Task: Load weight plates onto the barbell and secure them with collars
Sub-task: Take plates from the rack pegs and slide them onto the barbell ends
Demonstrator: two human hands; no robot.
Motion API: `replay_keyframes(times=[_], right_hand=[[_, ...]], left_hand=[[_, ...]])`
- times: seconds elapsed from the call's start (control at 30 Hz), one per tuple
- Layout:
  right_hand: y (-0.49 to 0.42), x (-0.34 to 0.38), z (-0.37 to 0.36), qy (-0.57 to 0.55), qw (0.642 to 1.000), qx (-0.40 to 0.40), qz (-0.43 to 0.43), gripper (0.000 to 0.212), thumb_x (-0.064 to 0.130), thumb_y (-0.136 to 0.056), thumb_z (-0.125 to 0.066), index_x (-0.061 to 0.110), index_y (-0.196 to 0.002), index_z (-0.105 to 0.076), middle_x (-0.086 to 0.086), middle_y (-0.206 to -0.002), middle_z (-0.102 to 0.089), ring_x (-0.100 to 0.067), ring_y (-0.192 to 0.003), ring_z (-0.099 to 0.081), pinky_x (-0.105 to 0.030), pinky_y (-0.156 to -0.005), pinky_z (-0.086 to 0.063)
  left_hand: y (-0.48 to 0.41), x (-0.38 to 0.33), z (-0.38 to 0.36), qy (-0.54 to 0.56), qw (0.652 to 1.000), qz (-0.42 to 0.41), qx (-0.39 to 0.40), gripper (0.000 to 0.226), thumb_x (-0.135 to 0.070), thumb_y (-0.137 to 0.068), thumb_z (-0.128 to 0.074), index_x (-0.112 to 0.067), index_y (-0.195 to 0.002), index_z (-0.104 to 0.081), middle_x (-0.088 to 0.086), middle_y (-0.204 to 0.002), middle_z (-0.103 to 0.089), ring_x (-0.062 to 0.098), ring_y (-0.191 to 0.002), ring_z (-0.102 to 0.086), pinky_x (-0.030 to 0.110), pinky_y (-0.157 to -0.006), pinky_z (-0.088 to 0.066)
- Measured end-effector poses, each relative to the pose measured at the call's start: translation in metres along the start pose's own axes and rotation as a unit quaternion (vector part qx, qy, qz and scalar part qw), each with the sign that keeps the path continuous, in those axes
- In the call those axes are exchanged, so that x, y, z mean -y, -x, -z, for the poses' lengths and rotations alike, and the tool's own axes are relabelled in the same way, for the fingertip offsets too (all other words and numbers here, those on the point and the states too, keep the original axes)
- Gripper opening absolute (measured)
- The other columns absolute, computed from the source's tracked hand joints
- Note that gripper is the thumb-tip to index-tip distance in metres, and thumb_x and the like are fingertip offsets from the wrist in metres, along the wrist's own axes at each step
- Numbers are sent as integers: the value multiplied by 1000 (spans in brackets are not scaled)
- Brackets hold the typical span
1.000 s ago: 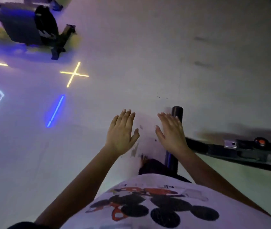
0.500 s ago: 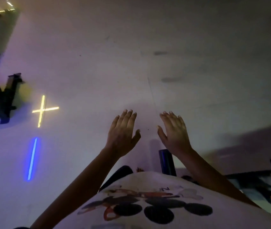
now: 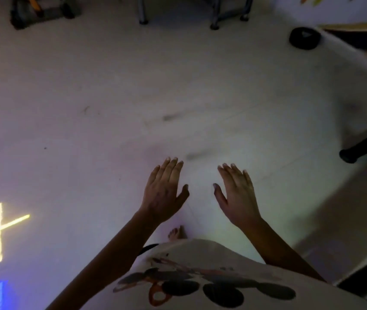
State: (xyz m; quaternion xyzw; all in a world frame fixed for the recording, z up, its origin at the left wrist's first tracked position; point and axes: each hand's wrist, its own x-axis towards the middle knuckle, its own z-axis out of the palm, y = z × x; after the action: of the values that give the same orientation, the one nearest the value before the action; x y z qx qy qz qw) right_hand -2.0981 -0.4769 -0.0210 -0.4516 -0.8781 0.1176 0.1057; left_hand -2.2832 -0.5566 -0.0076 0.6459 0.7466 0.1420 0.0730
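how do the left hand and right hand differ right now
The left hand holds its fingers pressed together, while the right hand has them slightly fanned. The left hand's fingers lean toward the right of the picture and the right hand's toward the left, so the two angle inward. Both are empty, open and flat, backs toward the camera, held over the bare floor without touching each other.

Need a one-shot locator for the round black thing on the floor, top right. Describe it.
Start at the pale floor ahead of the open hands and look to the far upper right, below the white wall edge. The round black disc lies flat there, right of the metal frame legs. It is the only low, circular dark object; what it is stays unclear.
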Motion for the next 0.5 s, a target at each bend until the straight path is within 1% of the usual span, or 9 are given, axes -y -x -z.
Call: replay_keyframes(times=[0.1,0.23,0.3,0.4,0.5], right_hand=[[-67,-12,7,11,999,-27,-38,49,35,-91,-34,5,-126,-49,-17,-130,-55,-33,-124,-47,-46,-105,-20],[-146,-41,10,14,995,-66,-80,46,33,-90,-38,6,-125,-52,-16,-128,-57,-33,-122,-49,-47,-105,-24],[-188,-61,7,15,992,-76,-96,46,32,-90,-38,6,-124,-52,-16,-127,-57,-33,-122,-50,-48,-105,-26],[-253,-96,2,16,988,-85,-130,48,33,-90,-36,6,-126,-51,-16,-129,-56,-33,-123,-49,-48,-105,-23],[-321,-133,7,9,985,-86,-149,49,35,-90,-34,6,-127,-50,-16,-129,-56,-32,-123,-49,-47,-105,-22]], left_hand=[[-81,22,4,16,999,-34,12,58,-37,-85,-37,-1,-130,-43,20,-134,-49,35,-127,-43,49,-104,-30],[-185,33,1,40,996,-73,35,60,-36,-83,-37,-3,-132,-42,18,-137,-47,32,-129,-40,48,-106,-29],[-240,36,-7,38,994,-96,40,60,-37,-83,-38,-4,-133,-41,18,-137,-46,32,-130,-39,45,-107,-25],[-324,39,-19,26,991,-129,36,60,-36,-84,-42,-5,-135,-39,16,-140,-43,30,-132,-36,41,-108,-20],[-405,36,-24,32,989,-134,47,60,-34,-84,-46,-7,-137,-35,14,-143,-39,28,-135,-31,38,-109,-15]])
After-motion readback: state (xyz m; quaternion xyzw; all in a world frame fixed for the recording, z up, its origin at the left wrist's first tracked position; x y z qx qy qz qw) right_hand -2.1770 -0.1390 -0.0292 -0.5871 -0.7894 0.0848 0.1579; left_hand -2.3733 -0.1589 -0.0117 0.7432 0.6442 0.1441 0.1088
